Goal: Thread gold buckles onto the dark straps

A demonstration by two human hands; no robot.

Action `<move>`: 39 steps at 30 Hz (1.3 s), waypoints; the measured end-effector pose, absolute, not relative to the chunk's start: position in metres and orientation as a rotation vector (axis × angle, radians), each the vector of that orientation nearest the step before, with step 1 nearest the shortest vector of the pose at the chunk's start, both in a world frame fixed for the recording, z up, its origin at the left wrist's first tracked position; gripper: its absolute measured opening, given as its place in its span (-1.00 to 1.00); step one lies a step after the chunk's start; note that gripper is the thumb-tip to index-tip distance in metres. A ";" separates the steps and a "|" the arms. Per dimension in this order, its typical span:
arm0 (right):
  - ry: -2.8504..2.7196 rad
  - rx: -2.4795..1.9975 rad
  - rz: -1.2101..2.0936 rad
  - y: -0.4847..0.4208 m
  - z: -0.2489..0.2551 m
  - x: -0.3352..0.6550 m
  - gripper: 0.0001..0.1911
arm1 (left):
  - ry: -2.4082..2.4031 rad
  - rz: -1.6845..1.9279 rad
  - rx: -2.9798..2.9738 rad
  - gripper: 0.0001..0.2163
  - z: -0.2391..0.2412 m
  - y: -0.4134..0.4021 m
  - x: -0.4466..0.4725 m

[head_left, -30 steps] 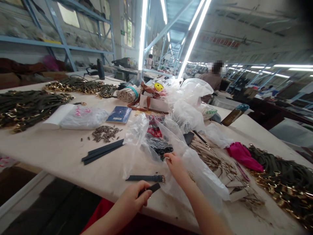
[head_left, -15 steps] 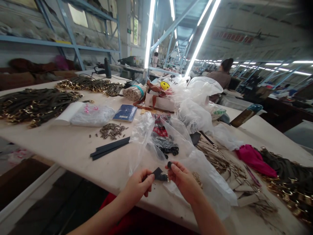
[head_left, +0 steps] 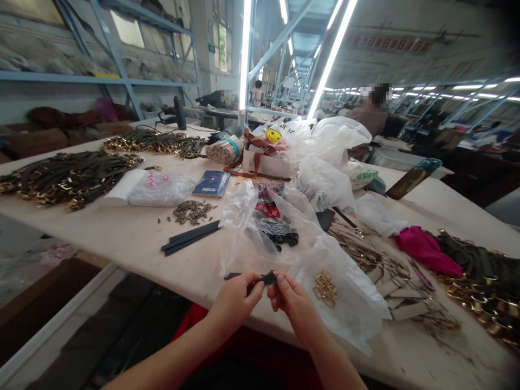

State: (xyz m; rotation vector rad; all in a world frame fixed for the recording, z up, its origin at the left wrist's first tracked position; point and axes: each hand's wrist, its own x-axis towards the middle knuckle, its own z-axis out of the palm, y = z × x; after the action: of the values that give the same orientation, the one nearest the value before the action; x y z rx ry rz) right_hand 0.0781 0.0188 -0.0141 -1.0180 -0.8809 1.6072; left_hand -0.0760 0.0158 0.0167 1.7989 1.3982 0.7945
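Observation:
My left hand and my right hand meet over the table's near edge, both pinched on one short dark strap. The right fingers press a small dark piece against the strap's tip; I cannot make it out. Just beyond them lies a clear plastic bag with small black loops inside. A little heap of gold buckles lies to the right of my right hand.
Dark straps and small metal bits lie on the table to the left. Piles of buckled straps sit far left and far right. A pink cloth, white bags and a blue booklet lie behind. A person sits beyond.
My right hand came back from the plastic bag with a small dark piece and joined my left hand on the strap. Both hands have closed together near the table edge.

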 end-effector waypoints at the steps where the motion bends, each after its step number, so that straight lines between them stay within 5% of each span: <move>1: -0.856 -1.033 1.597 0.019 -0.015 0.079 -0.59 | 1.380 0.790 1.751 -0.79 0.016 0.016 -0.075; 14: -0.622 -0.834 1.623 0.011 -0.011 0.074 -0.77 | 1.099 0.621 0.986 -0.76 0.012 0.009 -0.068; 28: -0.909 -1.129 1.370 -0.005 -0.031 0.068 -0.61 | 1.260 0.770 1.610 -0.79 0.000 0.006 -0.071; 39: -1.006 -1.220 1.312 -0.010 -0.023 0.076 -0.71 | 1.111 0.721 1.753 -0.68 0.013 -0.003 -0.074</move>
State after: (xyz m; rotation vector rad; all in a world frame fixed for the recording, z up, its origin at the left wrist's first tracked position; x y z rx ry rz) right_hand 0.0758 -0.0097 -0.0225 -1.2202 -1.0057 1.3125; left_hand -0.0735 -0.0026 0.0126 1.7525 1.1113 0.7209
